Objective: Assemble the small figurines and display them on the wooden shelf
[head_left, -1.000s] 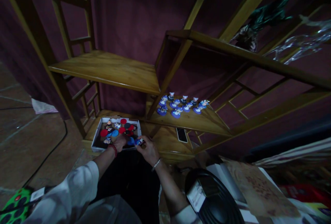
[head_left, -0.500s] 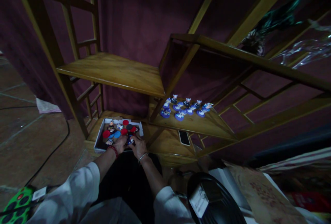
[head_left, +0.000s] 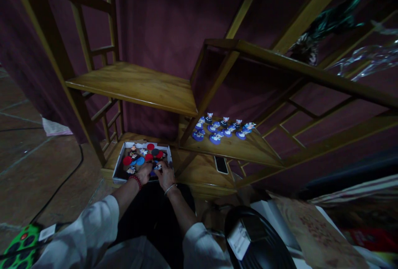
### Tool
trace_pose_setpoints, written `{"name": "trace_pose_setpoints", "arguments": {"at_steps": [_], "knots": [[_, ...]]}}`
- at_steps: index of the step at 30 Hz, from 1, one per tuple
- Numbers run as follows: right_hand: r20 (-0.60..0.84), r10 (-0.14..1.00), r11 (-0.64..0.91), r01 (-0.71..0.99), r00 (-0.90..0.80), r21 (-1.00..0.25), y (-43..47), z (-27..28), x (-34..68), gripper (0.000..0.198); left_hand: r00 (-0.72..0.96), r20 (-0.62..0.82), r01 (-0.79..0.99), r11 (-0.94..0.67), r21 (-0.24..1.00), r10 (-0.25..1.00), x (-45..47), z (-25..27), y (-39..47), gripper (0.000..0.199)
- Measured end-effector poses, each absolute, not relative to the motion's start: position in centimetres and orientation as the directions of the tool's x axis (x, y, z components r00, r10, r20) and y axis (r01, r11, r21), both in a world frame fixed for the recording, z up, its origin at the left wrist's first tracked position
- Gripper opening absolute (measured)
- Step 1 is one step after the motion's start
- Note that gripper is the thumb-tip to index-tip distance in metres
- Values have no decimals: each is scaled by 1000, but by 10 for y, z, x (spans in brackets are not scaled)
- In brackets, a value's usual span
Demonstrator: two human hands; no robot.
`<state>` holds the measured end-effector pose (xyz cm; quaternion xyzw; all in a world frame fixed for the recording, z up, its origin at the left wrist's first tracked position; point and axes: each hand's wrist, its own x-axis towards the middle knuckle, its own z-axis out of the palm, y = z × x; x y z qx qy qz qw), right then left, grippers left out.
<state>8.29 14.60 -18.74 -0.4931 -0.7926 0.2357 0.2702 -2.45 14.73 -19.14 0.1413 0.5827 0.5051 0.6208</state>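
Observation:
Over the near edge of a shallow cardboard box (head_left: 119, 170), both my hands meet around a small figurine (head_left: 158, 167) with a purple base. My right hand (head_left: 166, 174) pinches the figurine from the right. My left hand (head_left: 144, 173), with a red bead bracelet, has its fingers curled at the figurine's left side and base. Inside the box lie red discs (head_left: 127, 161), a blue disc (head_left: 141, 160), a dark disc (head_left: 155, 152) and several loose figurines (head_left: 133, 148). My fingers hide part of the held figurine.
Several purple-based figurines (head_left: 217, 137) stand on the shelf (head_left: 248, 151) to the right. A phone (head_left: 221, 164) lies on the lower board. An upper shelf (head_left: 133, 86) overhangs the box. A black stool (head_left: 261, 240) with a small box is at right; a green power strip (head_left: 25, 244) is on the floor.
The figurine between my hands has turned or risen slightly, so more of its light upper part shows. My hands stay over the same spot in the box.

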Motion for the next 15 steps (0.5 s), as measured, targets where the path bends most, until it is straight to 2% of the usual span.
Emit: {"name": "trace_pose_setpoints", "arguments": {"at_steps": [3, 6, 10, 15], "knots": [[163, 958, 273, 591, -234, -759, 152, -193, 86, 17, -233, -579, -536, 394, 747, 781, -25, -192, 148, 9], [99, 983, 167, 548, -152, -820, 159, -196, 88, 19, -242, -526, -572, 319, 756, 815, -26, -192, 147, 6], [67, 986, 137, 526, -149, -839, 164, -198, 89, 22, -200, -463, -568, 283, 773, 863, -26, -189, 145, 18], [85, 988, 143, 542, -130, -828, 163, -194, 85, 21, -207, -454, -541, 285, 791, 867, -28, -186, 144, 19]]}}
